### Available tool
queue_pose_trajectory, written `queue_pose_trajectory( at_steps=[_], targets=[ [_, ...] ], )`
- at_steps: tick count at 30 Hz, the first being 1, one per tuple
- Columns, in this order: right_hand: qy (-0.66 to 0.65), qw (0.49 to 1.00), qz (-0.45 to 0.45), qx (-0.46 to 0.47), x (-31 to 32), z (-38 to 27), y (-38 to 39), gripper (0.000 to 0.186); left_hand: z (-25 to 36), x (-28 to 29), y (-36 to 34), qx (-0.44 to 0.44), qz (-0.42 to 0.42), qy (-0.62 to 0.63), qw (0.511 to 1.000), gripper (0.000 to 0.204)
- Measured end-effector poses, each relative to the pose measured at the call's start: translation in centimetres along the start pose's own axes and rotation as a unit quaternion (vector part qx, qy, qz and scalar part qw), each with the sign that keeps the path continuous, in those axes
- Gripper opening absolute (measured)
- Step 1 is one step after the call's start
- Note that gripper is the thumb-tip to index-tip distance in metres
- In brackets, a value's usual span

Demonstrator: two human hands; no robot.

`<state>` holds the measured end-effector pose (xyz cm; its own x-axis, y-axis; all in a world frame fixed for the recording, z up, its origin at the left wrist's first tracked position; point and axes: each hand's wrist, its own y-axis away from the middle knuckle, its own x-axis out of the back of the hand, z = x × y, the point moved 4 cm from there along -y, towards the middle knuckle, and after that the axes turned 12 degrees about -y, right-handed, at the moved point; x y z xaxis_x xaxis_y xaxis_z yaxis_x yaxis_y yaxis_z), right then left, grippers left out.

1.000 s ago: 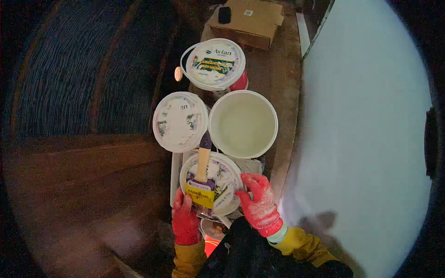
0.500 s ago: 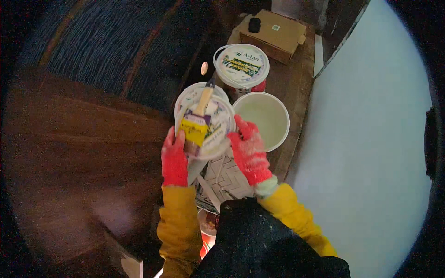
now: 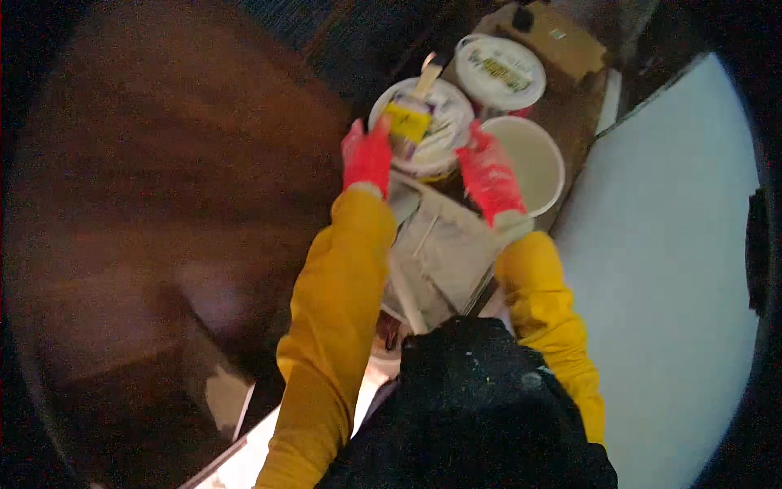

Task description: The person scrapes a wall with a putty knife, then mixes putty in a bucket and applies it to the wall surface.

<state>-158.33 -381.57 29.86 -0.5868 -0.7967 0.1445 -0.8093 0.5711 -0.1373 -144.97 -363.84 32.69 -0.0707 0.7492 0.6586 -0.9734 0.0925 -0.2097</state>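
A paintbrush [image 3: 428, 81] with a pale wooden handle, black tip and yellow wrapper lies across a round white bucket lid [image 3: 446, 126]. The lid appears to rest on top of a bucket, whose side is mostly hidden. My left hand [image 3: 366, 159], in a red glove, grips the lid's left edge, its thumb close to the brush's wrapper. On the opposite edge, my right hand [image 3: 490, 175], gloved the same way, holds the rim with its fingertips. Motion blurs the fingers somewhat. Right beside that hand stands an uncovered white bucket [image 3: 542, 167].
Behind stands another lidded bucket [image 3: 501, 73], with a cardboard box [image 3: 562, 41] farther back. A pale patterned sheet or board [image 3: 456, 244] lies nearer to me. A white panel [image 3: 652, 269] runs along the right, and a brown wooden surface [image 3: 163, 163] fills the left.
The lid with the brush on it has gone forward and down onto the bucket, both hands moving with it. My view has shifted, so everything sits farther right and higher.
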Motion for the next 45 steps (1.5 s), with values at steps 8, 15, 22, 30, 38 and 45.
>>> queue_pose_trajectory(
  at_steps=[8, 15, 22, 30, 38, 45],
  targets=[
    [-0.031, 0.995, 0.084, -0.034, 3.7, -8.9, 7.2, 0.048, 3.8, 5.9, 2.7, 0.024, 0.02, 0.018, 0.999, 0.08],
    [-0.093, 0.992, 0.09, -0.003, 2.1, -16.3, 20.4, 0.042, 5.2, 8.5, 16.7, -0.071, 0.04, 0.133, 0.988, 0.055],
    [-0.204, 0.966, 0.138, -0.08, -0.7, -14.2, 33.3, 0.038, -0.5, 13.5, 35.4, -0.013, -0.116, 0.136, 0.984, 0.047],
    [0.005, 0.989, 0.022, -0.147, -8.4, -6.1, 45.9, 0.022, -21.7, 21.0, 49.0, 0.122, -0.275, 0.189, 0.935, 0.034],
    [0.217, 0.972, -0.081, -0.05, -15.3, 5.7, 47.0, 0.017, -25.9, 27.6, 44.4, 0.134, -0.217, -0.186, 0.949, 0.047],
    [0.466, 0.858, -0.155, 0.15, -21.1, 10.0, 45.3, 0.011, -31.2, 24.6, 42.9, -0.063, -0.293, -0.407, 0.863, 0.056]
  ],
)
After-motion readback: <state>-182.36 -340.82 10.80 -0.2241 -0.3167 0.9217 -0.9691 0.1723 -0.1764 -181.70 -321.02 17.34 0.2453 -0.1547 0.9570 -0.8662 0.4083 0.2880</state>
